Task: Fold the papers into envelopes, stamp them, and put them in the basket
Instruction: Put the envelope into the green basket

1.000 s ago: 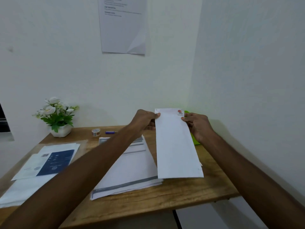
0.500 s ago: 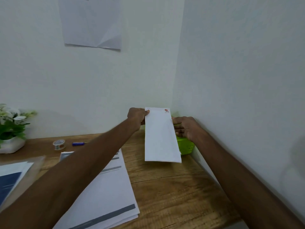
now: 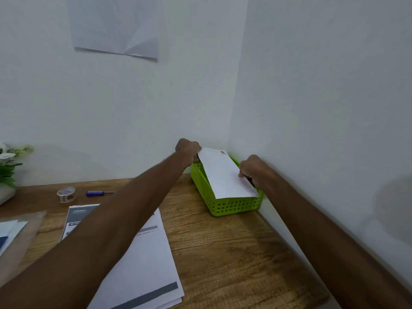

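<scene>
A long white folded envelope [image 3: 224, 175] with a small red stamp [image 3: 223, 152] at its far corner lies tilted across the top of a lime-green perforated basket [image 3: 231, 206] in the desk's far right corner. My left hand [image 3: 188, 149] grips the envelope's far left edge. My right hand [image 3: 253, 169] pinches its right edge against the wall side. The basket's inside is mostly hidden by the envelope.
A stack of printed papers [image 3: 145, 264] lies on the wooden desk [image 3: 234, 253] under my left arm. A tape roll [image 3: 66, 194] and a blue pen [image 3: 95, 193] sit at the back. A potted plant [image 3: 6, 166] and more sheets [image 3: 11, 230] are at the left. Walls close in behind and right.
Both hands carried the envelope forward and right from above the desk to the basket and lowered it onto the rim. The view swung right, so the plant slid to the left edge.
</scene>
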`<state>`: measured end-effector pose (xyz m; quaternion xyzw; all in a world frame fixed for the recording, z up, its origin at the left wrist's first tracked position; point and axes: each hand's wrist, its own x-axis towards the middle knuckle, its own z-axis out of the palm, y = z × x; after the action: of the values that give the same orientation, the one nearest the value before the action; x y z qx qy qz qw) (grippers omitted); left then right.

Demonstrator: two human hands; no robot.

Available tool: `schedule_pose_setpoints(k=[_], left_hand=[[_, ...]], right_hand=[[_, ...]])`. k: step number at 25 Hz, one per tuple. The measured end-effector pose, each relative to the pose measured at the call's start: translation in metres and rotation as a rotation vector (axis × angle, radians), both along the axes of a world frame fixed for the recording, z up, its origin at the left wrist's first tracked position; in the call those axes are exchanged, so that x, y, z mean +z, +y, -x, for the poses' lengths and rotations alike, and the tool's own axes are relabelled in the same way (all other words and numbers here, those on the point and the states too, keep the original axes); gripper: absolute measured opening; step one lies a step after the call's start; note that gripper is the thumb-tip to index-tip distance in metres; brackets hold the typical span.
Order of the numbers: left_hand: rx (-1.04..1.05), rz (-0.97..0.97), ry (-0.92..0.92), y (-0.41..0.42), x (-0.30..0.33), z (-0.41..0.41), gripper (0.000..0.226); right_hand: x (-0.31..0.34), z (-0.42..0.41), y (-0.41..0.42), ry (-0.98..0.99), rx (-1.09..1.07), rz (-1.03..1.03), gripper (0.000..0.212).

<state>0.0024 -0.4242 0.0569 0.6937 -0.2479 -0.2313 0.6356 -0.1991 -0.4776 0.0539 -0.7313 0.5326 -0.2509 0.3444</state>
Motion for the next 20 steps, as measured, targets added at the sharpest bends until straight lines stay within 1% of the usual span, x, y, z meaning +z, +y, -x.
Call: schedule_pose_setpoints(k=[2,3,4,6,8,10,15,18,20], left_hand=[[0.025,-0.097,-0.17,-0.002,-0.002,0.003,0.011],[0.026,-0.132,-0.277,-0.003,-0.003,0.004,0.005],[0.017,-0.163,-0.378,-0.004,-0.006,0.004,0.01],[-0.011,-0.218,-0.542,-0.007,-0.009,0.006,0.021],[-0.008,-0.276,-0.686,-0.007,-0.006,0.006,0.023],[-0.026,-0.317,-0.801,-0.011,-0.002,0.003,0.023],[-0.09,-0.384,-0.881,-0.02,-0.007,-0.008,0.021],[-0.11,-0.391,-0.986,-0.024,-0.014,-0.012,0.022],[-0.107,-0.361,-1.007,-0.023,-0.018,-0.014,0.024]], right_hand=[[-0.007,-0.004,-0.005,0.084,-0.025,0.057,0.026],[-0.01,-0.005,-0.006,0.114,-0.032,0.084,0.029],[-0.011,-0.007,-0.008,0.139,-0.034,0.109,0.03],[-0.013,-0.008,-0.011,0.171,-0.03,0.162,0.027],[-0.015,-0.01,-0.009,0.224,-0.011,0.241,0.015],[-0.02,-0.013,-0.011,0.265,0.017,0.319,0.021],[-0.022,-0.02,-0.013,0.354,0.079,0.379,0.03],[-0.025,-0.024,-0.012,0.49,0.138,0.495,0.031],[-0.029,-0.028,-0.011,0.581,0.196,0.564,0.031]])
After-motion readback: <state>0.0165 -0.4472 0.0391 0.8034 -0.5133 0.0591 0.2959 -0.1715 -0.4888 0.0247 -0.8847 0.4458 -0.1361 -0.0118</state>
